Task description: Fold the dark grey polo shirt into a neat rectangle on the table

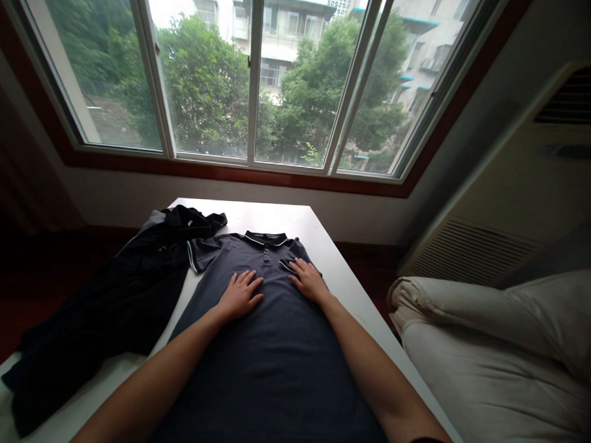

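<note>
Open, empty hands: left hand (pixel 240 296) and right hand (pixel 308 281) press palm-down on the chest of the dark polo shirt (pixel 270 357), one each side of its placket. Shirt lies face-up on the white table (pixel 276 217), collar away from the person, directly under both palms. Judgement: smoothing wants even, flat pressure outward from the placket.

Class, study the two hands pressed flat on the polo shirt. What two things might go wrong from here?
The dark garment drapes over the left edge of the table; a nudge may slide it off.
The left hand and right hand lie flat on the polo shirt; uneven pushing may bunch it.
</note>
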`<action>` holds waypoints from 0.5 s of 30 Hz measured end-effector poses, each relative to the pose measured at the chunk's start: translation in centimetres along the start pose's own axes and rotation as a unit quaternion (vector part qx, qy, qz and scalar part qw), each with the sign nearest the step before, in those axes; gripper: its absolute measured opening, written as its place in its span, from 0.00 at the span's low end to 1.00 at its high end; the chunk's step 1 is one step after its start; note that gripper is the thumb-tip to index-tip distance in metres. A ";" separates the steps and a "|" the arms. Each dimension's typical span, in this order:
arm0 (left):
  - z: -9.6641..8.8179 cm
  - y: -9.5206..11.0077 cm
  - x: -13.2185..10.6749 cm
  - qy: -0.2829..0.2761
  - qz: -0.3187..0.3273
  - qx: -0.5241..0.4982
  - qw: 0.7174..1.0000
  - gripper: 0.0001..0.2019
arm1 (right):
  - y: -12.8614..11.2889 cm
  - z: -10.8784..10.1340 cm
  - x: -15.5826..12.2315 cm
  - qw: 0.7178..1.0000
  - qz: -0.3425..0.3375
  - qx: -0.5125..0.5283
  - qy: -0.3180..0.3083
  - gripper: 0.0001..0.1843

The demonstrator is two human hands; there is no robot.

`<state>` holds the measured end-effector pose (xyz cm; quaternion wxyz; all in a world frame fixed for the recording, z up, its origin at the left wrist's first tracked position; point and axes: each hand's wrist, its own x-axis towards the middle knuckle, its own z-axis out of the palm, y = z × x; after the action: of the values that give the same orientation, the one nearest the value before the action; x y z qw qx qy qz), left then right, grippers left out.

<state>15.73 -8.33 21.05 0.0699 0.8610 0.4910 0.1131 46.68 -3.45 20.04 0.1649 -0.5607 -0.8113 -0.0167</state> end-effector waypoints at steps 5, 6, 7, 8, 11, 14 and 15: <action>-0.1 0.0 0.0 0.000 0.003 -0.003 1.000 0.31 | 0.1 0.0 0.0 1.000 0.010 -0.004 0.002 0.32; -0.1 0.0 0.0 -0.001 0.003 -0.003 1.000 0.31 | 0.1 0.0 0.0 1.000 0.011 -0.003 -0.001 0.32; -0.1 0.0 0.0 -0.002 0.003 -0.004 1.000 0.31 | 0.1 0.0 0.0 1.000 0.013 -0.002 0.001 0.32; -0.1 0.0 0.0 -0.003 0.002 -0.004 1.000 0.31 | 0.1 0.0 0.0 1.000 0.017 -0.001 0.008 0.32; -0.1 0.1 0.0 -0.003 0.000 -0.002 1.000 0.30 | 0.1 0.0 0.0 1.000 0.029 0.002 0.011 0.32; -0.1 0.0 0.0 -0.002 0.001 0.000 1.000 0.31 | 0.1 -0.1 0.0 0.999 0.019 0.011 0.026 0.29; 0.0 0.0 0.0 -0.002 0.002 0.000 1.000 0.31 | 0.1 -0.1 0.0 0.999 0.015 0.015 0.042 0.29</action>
<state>15.71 -8.34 21.06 0.0708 0.8620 0.4893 0.1119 46.83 -3.38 20.14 0.2081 -0.5688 -0.7953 -0.0255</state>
